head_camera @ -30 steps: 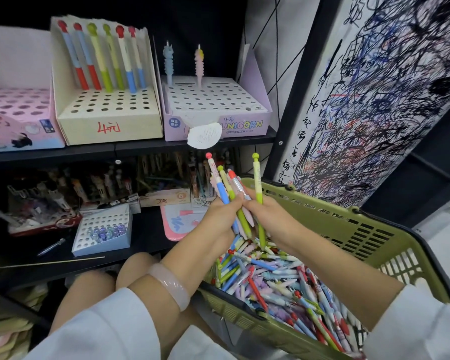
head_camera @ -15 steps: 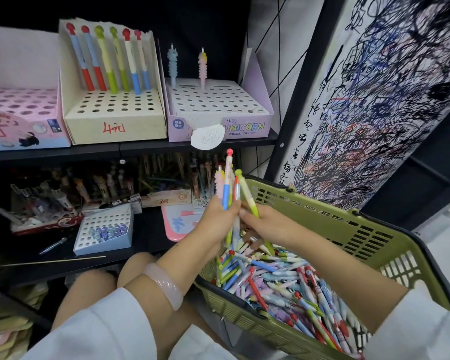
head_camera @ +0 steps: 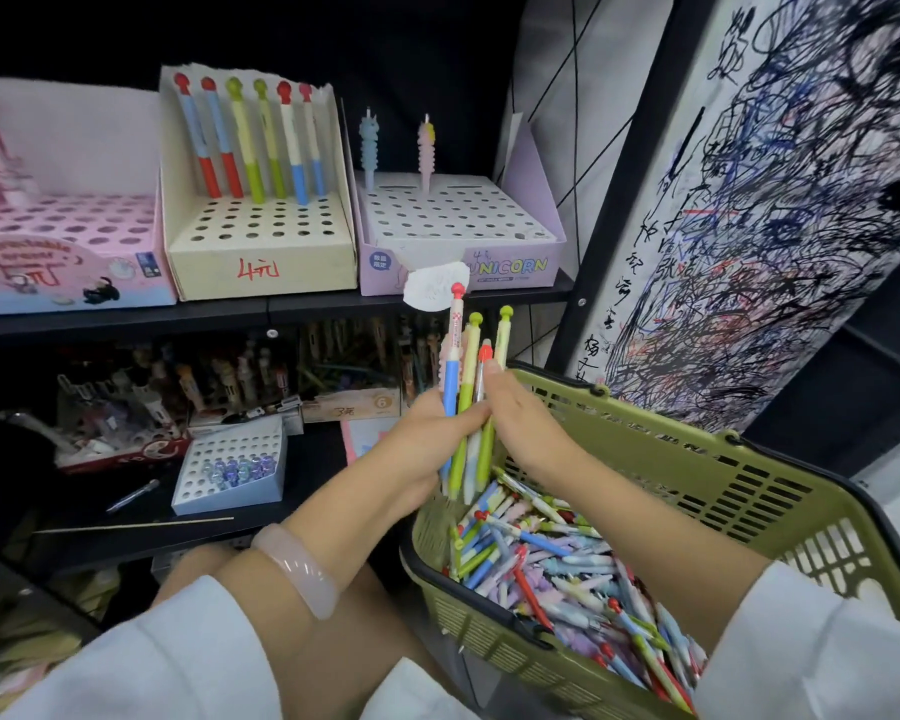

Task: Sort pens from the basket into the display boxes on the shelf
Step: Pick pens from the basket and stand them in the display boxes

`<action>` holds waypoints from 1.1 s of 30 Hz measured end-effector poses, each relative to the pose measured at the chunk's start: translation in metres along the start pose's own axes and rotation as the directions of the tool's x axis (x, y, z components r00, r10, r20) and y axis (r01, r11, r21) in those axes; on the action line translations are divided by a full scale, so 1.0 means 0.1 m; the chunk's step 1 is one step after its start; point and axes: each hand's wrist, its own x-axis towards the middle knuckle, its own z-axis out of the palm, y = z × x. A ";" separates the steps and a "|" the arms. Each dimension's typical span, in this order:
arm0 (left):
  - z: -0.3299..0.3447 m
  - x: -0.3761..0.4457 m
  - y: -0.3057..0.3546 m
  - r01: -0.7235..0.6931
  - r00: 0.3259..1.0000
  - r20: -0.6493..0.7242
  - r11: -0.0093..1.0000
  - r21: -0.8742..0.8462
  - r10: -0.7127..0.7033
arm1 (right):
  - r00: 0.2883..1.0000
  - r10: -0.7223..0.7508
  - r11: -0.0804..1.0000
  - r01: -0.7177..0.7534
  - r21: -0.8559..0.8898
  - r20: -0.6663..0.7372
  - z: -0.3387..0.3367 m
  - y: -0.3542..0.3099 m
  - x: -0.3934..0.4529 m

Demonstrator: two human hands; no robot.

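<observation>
— Above the basket's near corner, item one: what is showing?

— A bunch of pens [head_camera: 463,407], standing upright, caps up. The left hand [head_camera: 427,433] is curling its fingers round the lower barrels in a closed grip; the right hand [head_camera: 515,418] is closing round the same bunch from the other side, fingertips resting against the upper barrels. One blue-and-white pen with a red cap is sticking up highest; two green-capped ones and a shorter orange-tipped one are standing beside it.

— Item two, the basket?

— An olive-green plastic basket [head_camera: 697,459], sitting at lower right, is holding a loose heap of pens [head_camera: 557,569] in blue, green, red and lilac, lying every which way.

— Item three, the shelf?

— The upper shelf [head_camera: 281,311] is carrying three display boxes side by side. The cream box [head_camera: 261,252], marked in red, is holding six pens in its back row: two red, two green, two blue. The lilac unicorn box [head_camera: 463,241], to its right, is holding two pens at the back, one blue, one pink. The pink box [head_camera: 63,252], at far left, is partly cut off by the frame.

— Sundries?

— A pale bracelet [head_camera: 297,569] is sitting on the left wrist. A small white perforated box [head_camera: 230,470] is lying on the lower shelf.
</observation>
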 end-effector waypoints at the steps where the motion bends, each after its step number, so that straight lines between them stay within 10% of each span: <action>1: -0.06 -0.01 0.06 -0.026 1.000 0.006 0.999 0.033 0.026 | 1.000 0.002 1.000 -0.002 0.001 -0.017 0.00 -0.06 0.03; 17: -1.17 -0.12 1.10 -0.256 0.894 -0.351 0.960 0.116 0.281 | 0.902 -0.395 0.900 0.417 0.122 -0.172 0.12 -1.62 1.03; 24: -1.75 -0.19 1.46 -0.336 0.819 -0.472 0.939 0.068 0.327 | 0.798 -0.516 0.850 0.432 -0.301 -0.312 0.62 -2.04 1.70; 33: -2.08 -0.21 1.62 -0.335 0.819 -0.487 0.942 0.024 0.303 | 0.817 -0.554 0.711 0.365 -0.601 -0.159 0.94 -2.14 1.96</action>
